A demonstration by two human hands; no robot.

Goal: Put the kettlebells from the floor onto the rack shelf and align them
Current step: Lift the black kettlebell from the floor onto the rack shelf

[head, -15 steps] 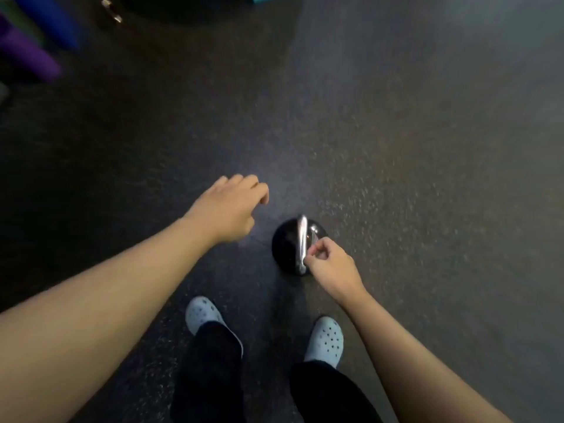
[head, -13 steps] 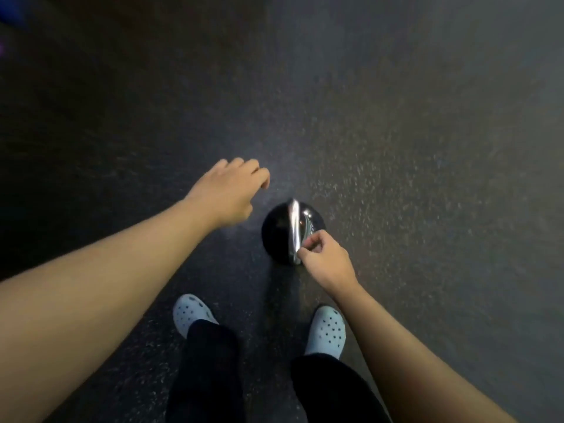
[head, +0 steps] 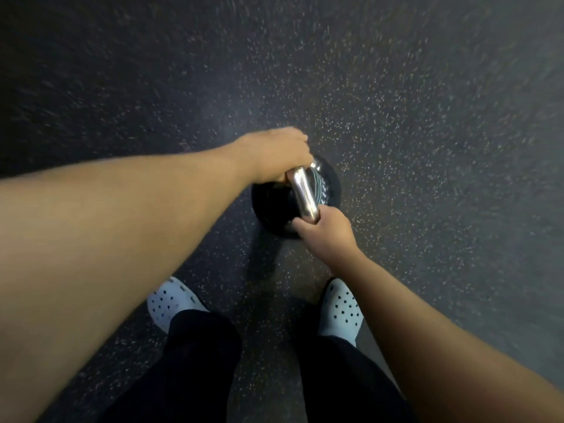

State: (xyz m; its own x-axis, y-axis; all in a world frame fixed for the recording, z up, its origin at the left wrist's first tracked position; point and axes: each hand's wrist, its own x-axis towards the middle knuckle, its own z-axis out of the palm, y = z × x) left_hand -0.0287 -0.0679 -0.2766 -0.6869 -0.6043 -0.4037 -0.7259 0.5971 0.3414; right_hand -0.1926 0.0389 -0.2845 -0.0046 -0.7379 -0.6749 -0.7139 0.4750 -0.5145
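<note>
Under me is the dark speckled floor [head: 427, 123], the biggest thing I see, and no rack shelf shows anywhere, so I judge I am at the beginning of one carry: taking the weight from the ground before I bring it to the shelf. My two feet in pale clogs [head: 171, 303] stand apart near the bottom, and the black kettlebell [head: 271, 206] is in front of them, between my feet and a bit ahead. If its base is on the floor or already a little up, I cannot tell, because I look straight down at it.

My two forearms come in from the bottom corners and meet on the shiny metal handle [head: 303, 193], which runs away from me and tilts slightly. My left hand [head: 274, 154] is curled over the far end of the handle, fingers wrapped down and hidden on the other side. My right hand [head: 326, 233] is closed around the near end in a fist, and the bare middle of the bar shows between the two hands.

So the round body hangs directly below both grips, centred under them. The next move, I think, needs a straight pull upward with both hands equally, close to my legs, and then a turn to find the shelf. If one hand pulls more, the ball may swing toward my toes.
</note>
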